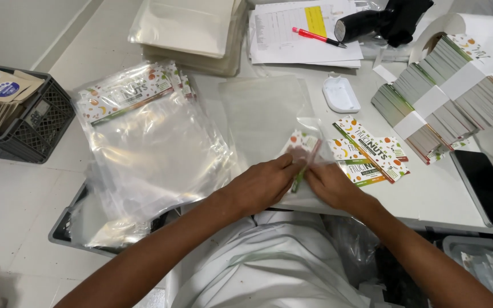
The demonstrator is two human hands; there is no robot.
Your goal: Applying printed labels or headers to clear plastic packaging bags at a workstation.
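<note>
My left hand [263, 183] and my right hand [331, 183] meet at the near edge of the white table [429, 194]. Together they pinch a clear plastic bag [269, 122] with a colourful printed card [302, 149] at its near end; the card looks partly inside the bag's mouth. The bag lies flat and stretches away from me. Just right of my right hand lie a few loose printed cards [372, 151] of the same kind.
A pile of clear bags with printed cards [144, 131] sits at left over a grey bin [67, 228]. Banded stacks of cards [452, 91] stand at right, beside a black phone [486, 188]. Papers with a red pen [315, 35], a black tool [383, 20], and a black crate [32, 131] of brown pouches are also here.
</note>
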